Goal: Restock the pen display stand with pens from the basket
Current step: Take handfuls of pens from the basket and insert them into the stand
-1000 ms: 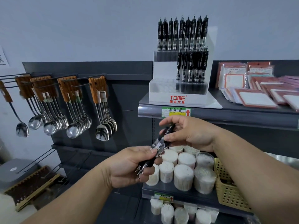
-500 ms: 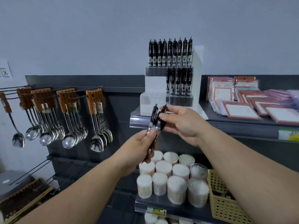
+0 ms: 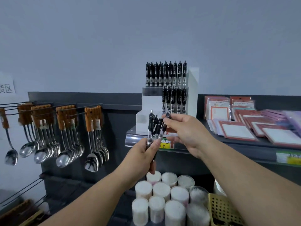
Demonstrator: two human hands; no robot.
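Pens (image 3: 150, 128): bunch, gripped upright in left hand (image 3: 145, 154), now lifted from the lower shelf up to the front of the stand (image 3: 193, 82).
Single pen (image 3: 168, 114): pinched by right hand (image 3: 187, 132) fingers, apparently drawn free of the bunch; slotting comes next.
Basket (image 3: 221, 209): lower right.

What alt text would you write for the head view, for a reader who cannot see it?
The left hand grips black pens while the right hand pinches one, before a partly filled stand. Spoons hang at left; a basket sits lower right.
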